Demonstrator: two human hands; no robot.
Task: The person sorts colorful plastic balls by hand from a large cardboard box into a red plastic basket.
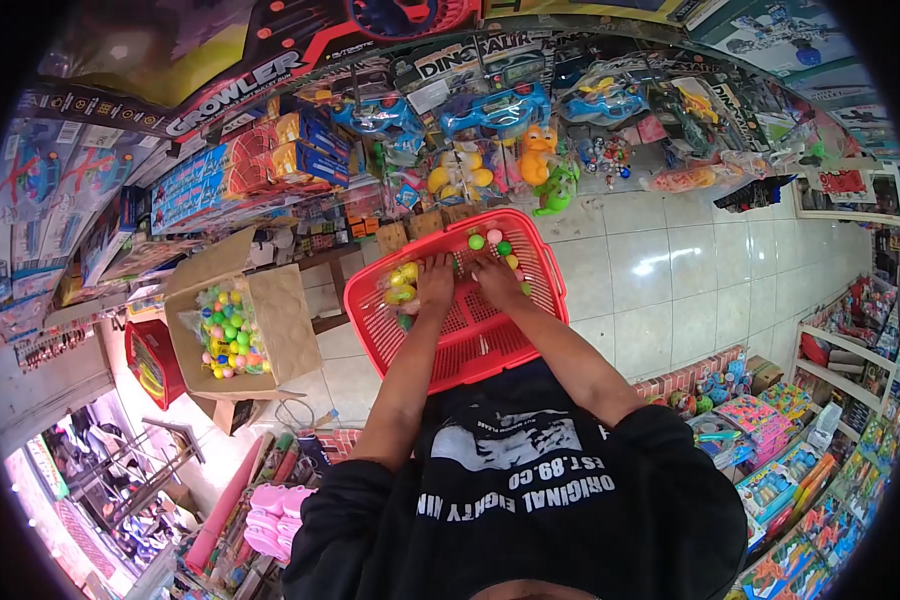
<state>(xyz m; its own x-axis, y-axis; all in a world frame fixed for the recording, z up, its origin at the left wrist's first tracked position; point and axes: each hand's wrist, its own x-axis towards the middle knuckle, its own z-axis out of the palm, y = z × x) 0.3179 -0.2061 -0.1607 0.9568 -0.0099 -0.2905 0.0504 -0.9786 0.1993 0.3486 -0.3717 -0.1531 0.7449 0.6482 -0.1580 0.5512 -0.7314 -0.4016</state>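
Observation:
A red plastic basket (362,318) with slotted walls is in front of me, and both my hands reach into it. Inside, my left hand (436,284) is open, its fingers stretched toward the far wall, beside yellow toy balls (403,284) at the left end, which seem to be in clear plastic. My right hand (495,280) is near the basket's middle with its fingers apart, as far as they show. Just beyond it lie several small balls, among them a light green ball (476,242), a pink ball (494,237) and a dark green ball (504,248). Fingertips are partly hidden.
To the left stands an open cardboard box (288,318) holding a clear bag of colourful balls (232,335). Beyond the basket are an orange toy (537,150), a green toy (557,188) and boxed toys. White floor tiles (660,270) extend right; packed shelves surround me.

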